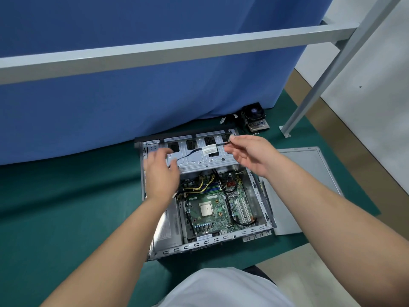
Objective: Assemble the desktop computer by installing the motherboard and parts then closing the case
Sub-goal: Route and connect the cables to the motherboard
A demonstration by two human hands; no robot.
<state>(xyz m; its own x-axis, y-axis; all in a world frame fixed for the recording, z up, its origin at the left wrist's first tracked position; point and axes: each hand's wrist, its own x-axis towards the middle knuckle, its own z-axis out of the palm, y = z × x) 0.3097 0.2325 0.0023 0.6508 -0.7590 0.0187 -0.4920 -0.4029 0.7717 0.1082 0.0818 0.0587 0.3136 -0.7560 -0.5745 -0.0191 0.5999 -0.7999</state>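
An open desktop case lies on a green mat, its green motherboard seated inside with a bare CPU in the middle. A metal drive bracket spans the far end of the case. My right hand pinches one end of a thin black cable bearing a white label, stretched above the bracket. My left hand hovers over the case's left side, blurred, fingers loosely spread near the cable's other end; whether it touches the cable I cannot tell.
The case's grey side panel lies flat to the right. A CPU cooler with fan and small loose parts sit behind the case by a blue curtain. A grey metal frame leg stands at right.
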